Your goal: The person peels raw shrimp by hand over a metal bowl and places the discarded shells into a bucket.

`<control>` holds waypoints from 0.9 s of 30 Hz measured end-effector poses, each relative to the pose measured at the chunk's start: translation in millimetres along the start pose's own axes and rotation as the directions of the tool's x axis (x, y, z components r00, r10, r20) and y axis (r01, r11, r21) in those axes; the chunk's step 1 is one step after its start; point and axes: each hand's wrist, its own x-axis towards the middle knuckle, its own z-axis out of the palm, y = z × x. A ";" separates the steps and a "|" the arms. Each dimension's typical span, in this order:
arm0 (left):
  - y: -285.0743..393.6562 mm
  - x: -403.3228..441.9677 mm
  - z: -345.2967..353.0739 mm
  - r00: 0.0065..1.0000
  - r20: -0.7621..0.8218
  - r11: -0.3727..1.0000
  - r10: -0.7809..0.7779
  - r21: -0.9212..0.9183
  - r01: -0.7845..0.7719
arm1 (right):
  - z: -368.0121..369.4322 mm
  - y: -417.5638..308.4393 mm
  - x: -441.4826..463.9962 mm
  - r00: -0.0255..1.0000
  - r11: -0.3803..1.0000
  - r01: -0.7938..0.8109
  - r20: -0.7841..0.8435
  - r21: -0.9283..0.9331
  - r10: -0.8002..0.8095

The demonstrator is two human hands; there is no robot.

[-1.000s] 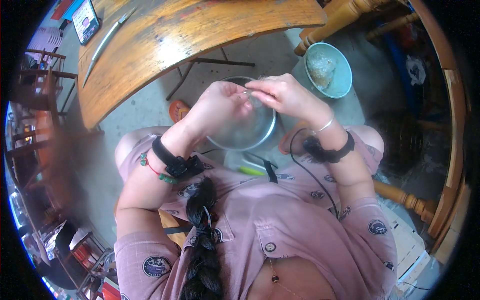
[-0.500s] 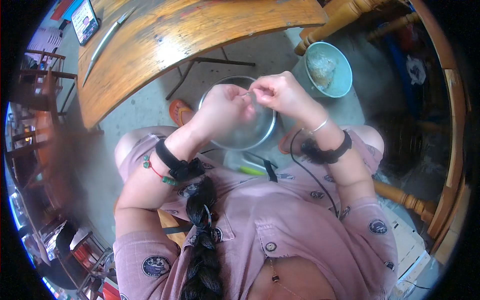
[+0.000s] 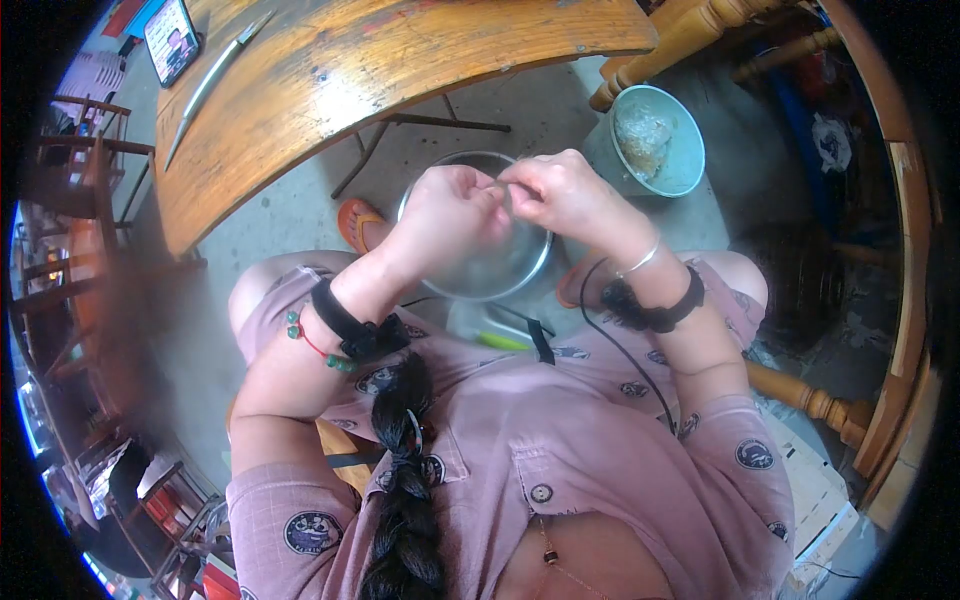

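Observation:
My left hand [image 3: 450, 217] is closed, its thumb and fingers pinched together over a round bowl. Beside it my right hand [image 3: 567, 190] is also closed, fingertips meeting those of the left. Something tiny and greyish seems to be pinched between them, too small and covered to name. Under both hands stands the wide bowl with a shiny rim [image 3: 546, 258], between my feet on the floor. Its contents are blurred and mostly hidden by the hands.
Ahead is a wooden table [image 3: 420, 50] bearing a phone [image 3: 171, 42] and a long slim pointed tool [image 3: 212, 90]. A pale green bucket [image 3: 686, 165] holding clear plastic stands right of the bowl. A black cable [image 3: 625, 345] hangs by my right arm.
My right hand has turned and dipped slightly, its fingertips staying close to the left ones. The left hand holds almost still.

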 end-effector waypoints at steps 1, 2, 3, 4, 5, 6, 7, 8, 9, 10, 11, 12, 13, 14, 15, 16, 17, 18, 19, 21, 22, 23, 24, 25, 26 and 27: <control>1.0 -0.5 0.1 1.000 -0.002 1.000 -0.004 0.002 0.004 | -0.1 -0.4 -0.1 1.000 1.000 -0.007 -0.005 0.016 0.007; 0.8 -0.3 -0.2 1.000 -0.001 1.000 -0.004 0.003 0.004 | -1.2 -1.2 0.0 1.000 1.000 -0.008 -0.006 0.016 0.008; 0.4 -0.1 -0.8 1.000 -0.001 1.000 -0.005 -0.020 0.005 | -2.9 -2.3 0.2 0.999 0.998 -0.041 -0.007 0.051 0.041; 0.5 0.0 -1.0 1.000 -0.001 0.999 -0.007 -0.043 0.007 | -3.9 -2.8 0.1 0.997 0.994 -0.074 -0.007 0.085 0.075; 1.2 0.2 -1.0 1.000 0.000 0.999 -0.007 -0.042 0.007 | -3.9 -1.9 0.0 0.997 0.993 -0.076 -0.008 0.086 0.077; 3.1 -0.2 -0.7 1.000 0.002 0.999 -0.015 -0.048 0.015 | -3.8 -0.4 -0.1 0.993 0.985 -0.116 0.003 0.126 0.117; 4.9 -0.8 -0.4 1.000 0.004 0.998 -0.023 -0.053 0.023 | -3.6 0.6 -0.5 0.988 0.974 -0.156 0.016 0.165 0.156; 6.1 -1.5 -0.2 1.000 0.004 0.998 -0.023 -0.053 0.023 | -3.5 0.9 -0.9 0.988 0.974 -0.157 0.015 0.166 0.157; 7.1 -2.4 -0.1 1.000 0.009 0.996 -0.023 -0.082 0.024 | -3.2 1.2 -1.2 0.971 0.942 -0.238 0.045 0.238 0.234; 7.8 -2.8 -0.1 1.000 0.014 0.994 -0.024 -0.111 0.025 | -2.8 1.4 -1.4 0.948 0.898 -0.317 0.081 0.305 0.308; 8.3 -2.9 0.1 1.000 0.015 0.994 -0.024 -0.110 0.026 | -2.8 2.6 -1.7 0.948 0.898 -0.318 0.080 0.306 0.308; 8.7 -2.9 0.3 1.000 0.022 0.989 -0.023 -0.142 0.026 | -3.4 4.3 -2.1 0.939 0.869 -0.343 0.100 0.355 0.330; 8.9 -3.0 0.5 0.999 0.027 0.984 -0.022 -0.175 0.026 | -4.3 4.7 -2.2 0.929 0.838 -0.368 0.122 0.403 0.349; 8.8 -2.6 0.5 0.999 0.027 0.984 -0.022 -0.175 0.026 | -6.1 3.7 -2.5 0.929 0.838 -0.368 0.122 0.404 0.349; 8.3 -1.9 0.4 0.999 0.026 0.988 -0.019 -0.151 0.023 | -9.6 0.2 -2.0 0.955 0.899 -0.297 0.100 0.322 0.279; 7.9 -1.2 0.2 1.000 0.024 0.992 -0.017 -0.126 0.020 | -12.0 -2.6 -1.6 0.975 0.947 -0.220 0.086 0.235 0.205; 7.3 -0.6 -0.2 1.000 0.024 0.992 -0.016 -0.127 0.019 | -12.2 -4.1 -0.9 0.975 0.947 -0.220 0.086 0.235 0.205; 6.9 -0.2 -0.5 1.000 0.019 0.994 -0.019 -0.103 0.021 | -11.8 -5.9 -0.2 0.979 0.962 -0.198 0.081 0.186 0.186; 6.5 -0.1 -0.7 1.000 0.014 0.997 -0.022 -0.078 0.023 | -11.2 -7.1 0.4 0.983 0.975 -0.176 0.076 0.136 0.167; 6.0 -0.4 -0.8 1.000 0.008 0.998 -0.014 -0.058 0.014 | -9.9 -7.8 0.5 0.985 0.977 -0.167 0.063 0.133 0.159; 5.9 -0.5 -0.8 1.000 0.003 0.999 -0.005 -0.038 0.006 | -9.3 -8.0 0.5 0.987 0.979 -0.158 0.049 0.129 0.152; 6.2 -0.8 -0.6 1.000 0.003 0.999 -0.005 -0.037 0.005 | -8.8 -8.4 0.4 0.987 0.979 -0.157 0.049 0.128 0.152; 6.8 -1.3 -0.1 1.000 0.000 0.998 -0.005 -0.058 0.005 | -8.3 -8.8 0.3 0.985 0.975 -0.170 0.039 0.140 0.166; 7.4 -1.8 0.2 1.000 -0.004 0.997 -0.006 -0.078 0.006 | -7.8 -8.9 0.3 0.983 0.971 -0.183 0.029 0.152 0.181; 8.3 -2.6 0.2 1.000 -0.004 0.997 -0.006 -0.078 0.006 | -6.4 -8.1 0.0 0.983 0.971 -0.183 0.029 0.152 0.181; 9.5 -3.4 0.4 1.000 -0.005 0.997 -0.004 -0.081 0.003 | -4.4 -6.6 -0.6 0.980 0.964 -0.194 0.006 0.183 0.197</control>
